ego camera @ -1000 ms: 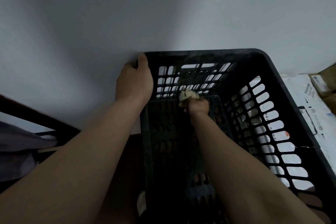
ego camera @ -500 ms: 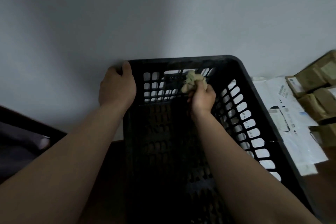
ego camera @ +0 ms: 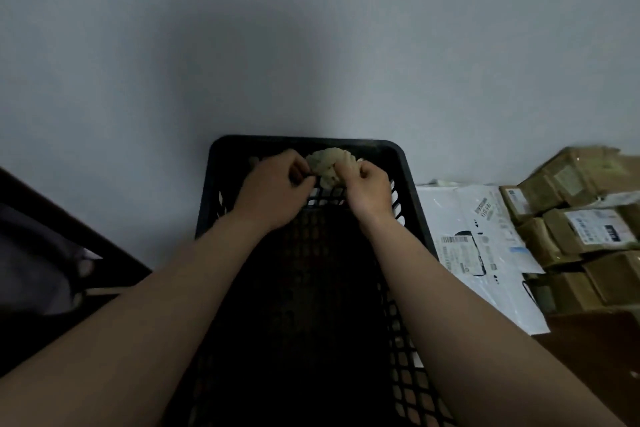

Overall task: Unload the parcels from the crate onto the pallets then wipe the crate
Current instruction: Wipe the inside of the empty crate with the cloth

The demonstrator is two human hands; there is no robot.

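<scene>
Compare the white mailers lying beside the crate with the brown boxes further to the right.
The white mailers are flat, soft bags; the brown boxes are rigid blocks. The white mailers lie spread out right beside the crate's right wall; the brown boxes sit farther right, packed close together. The white mailers show dark print on white; the brown boxes carry pale labels on brown. Both lie outside the crate and bear printed labels.

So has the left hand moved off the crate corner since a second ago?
Yes. The left hand has left the far-left corner of the crate and moved right along the far rim to the cloth, which it pinches beside the right hand.
</scene>
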